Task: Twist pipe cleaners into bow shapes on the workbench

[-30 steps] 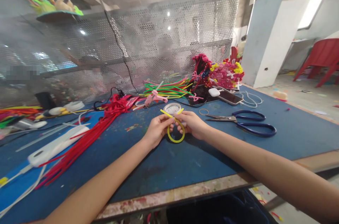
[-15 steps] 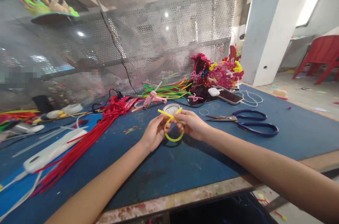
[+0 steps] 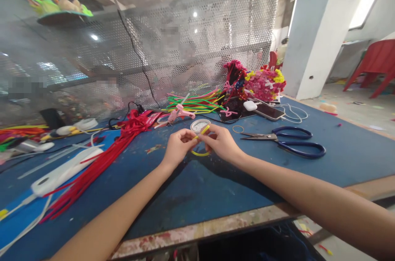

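Both my hands meet over the middle of the blue table [image 3: 216,187]. My left hand [image 3: 178,147] and my right hand [image 3: 220,142] pinch a yellow pipe cleaner [image 3: 200,153] bent into a loop. Its lower arc shows between the hands, and one short end [image 3: 205,129] sticks up above my fingers. The fingers of both hands are closed on the crossing of the loop. A small round clear container [image 3: 200,125] sits just behind the hands.
Blue-handled scissors [image 3: 286,141] lie to the right, with a small ring [image 3: 237,129] near them. A red pipe-cleaner bundle [image 3: 101,162] runs left. Green and yellow stems [image 3: 194,104], a pink glue gun [image 3: 180,113], a phone [image 3: 268,111] and finished flowers [image 3: 262,84] sit behind. A perforated screen backs the table.
My hands have closed together over the loop's crossing. The loop now lies flatter and is mostly hidden, and only one yellow end still sticks up.
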The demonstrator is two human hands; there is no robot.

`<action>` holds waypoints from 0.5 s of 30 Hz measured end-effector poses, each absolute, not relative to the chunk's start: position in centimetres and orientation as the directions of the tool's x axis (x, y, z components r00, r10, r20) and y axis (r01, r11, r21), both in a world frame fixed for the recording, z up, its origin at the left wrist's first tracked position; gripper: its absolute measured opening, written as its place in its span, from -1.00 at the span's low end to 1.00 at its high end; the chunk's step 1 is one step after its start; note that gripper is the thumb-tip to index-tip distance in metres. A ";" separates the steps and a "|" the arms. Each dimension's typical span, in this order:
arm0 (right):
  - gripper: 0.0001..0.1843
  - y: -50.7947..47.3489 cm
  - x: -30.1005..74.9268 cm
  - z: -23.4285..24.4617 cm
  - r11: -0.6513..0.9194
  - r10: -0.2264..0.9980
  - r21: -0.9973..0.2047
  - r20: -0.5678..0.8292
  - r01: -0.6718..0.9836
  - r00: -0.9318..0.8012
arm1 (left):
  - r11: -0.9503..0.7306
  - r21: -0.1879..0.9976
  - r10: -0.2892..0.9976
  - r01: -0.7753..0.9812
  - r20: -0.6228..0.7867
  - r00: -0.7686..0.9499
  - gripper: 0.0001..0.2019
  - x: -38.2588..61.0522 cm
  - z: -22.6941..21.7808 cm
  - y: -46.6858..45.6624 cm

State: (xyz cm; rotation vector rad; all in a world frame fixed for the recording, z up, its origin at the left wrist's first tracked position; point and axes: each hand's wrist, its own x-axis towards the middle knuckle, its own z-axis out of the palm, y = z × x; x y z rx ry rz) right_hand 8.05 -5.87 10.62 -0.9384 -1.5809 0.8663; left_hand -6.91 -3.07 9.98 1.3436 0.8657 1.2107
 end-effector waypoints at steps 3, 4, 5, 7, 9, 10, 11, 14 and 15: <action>-0.91 -6.3 8.0 10.8 0.529 0.848 -0.819 0.504 0.222 -0.161 | -0.072 0.984 0.964 -0.162 0.111 0.242 -0.88 -6.9 10.1 -3.3; -0.91 -6.4 8.0 10.8 0.531 0.847 -0.817 0.506 0.225 -0.162 | -0.037 0.984 0.961 -0.176 0.083 0.264 -0.89 -6.8 10.1 -3.5; -0.91 -6.4 8.0 10.9 0.517 0.856 -0.828 0.495 0.217 -0.153 | 0.004 0.980 0.956 -0.198 0.054 0.287 -0.89 -6.7 10.1 -3.6; -0.91 -6.3 8.1 10.8 0.460 0.888 -0.870 0.445 0.178 -0.120 | 0.105 0.960 0.941 -0.260 -0.011 0.338 -0.90 -6.5 10.2 -3.8; -0.90 -6.0 8.2 10.7 0.403 0.915 -0.908 0.394 0.119 -0.088 | 0.218 0.918 0.919 -0.332 -0.078 0.387 -0.91 -6.2 10.2 -3.9; -0.89 -5.9 8.2 10.6 0.382 0.923 -0.921 0.375 0.084 -0.081 | 0.273 0.890 0.906 -0.365 -0.110 0.409 -0.91 -6.1 10.2 -3.9; -0.88 -5.7 8.1 10.5 0.364 0.929 -0.930 0.360 0.047 -0.083 | 0.322 0.862 0.893 -0.392 -0.140 0.428 -0.88 -6.1 10.2 -3.9; -0.83 -5.4 7.9 10.2 0.308 0.944 -0.947 0.316 -0.086 -0.098 | 0.428 0.789 0.860 -0.441 -0.206 0.466 -0.75 -6.0 10.4 -3.9; -0.82 -5.4 7.7 10.1 0.281 0.950 -0.949 0.296 -0.140 -0.100 | 0.445 0.772 0.855 -0.454 -0.217 0.470 -0.72 -6.0 10.4 -3.9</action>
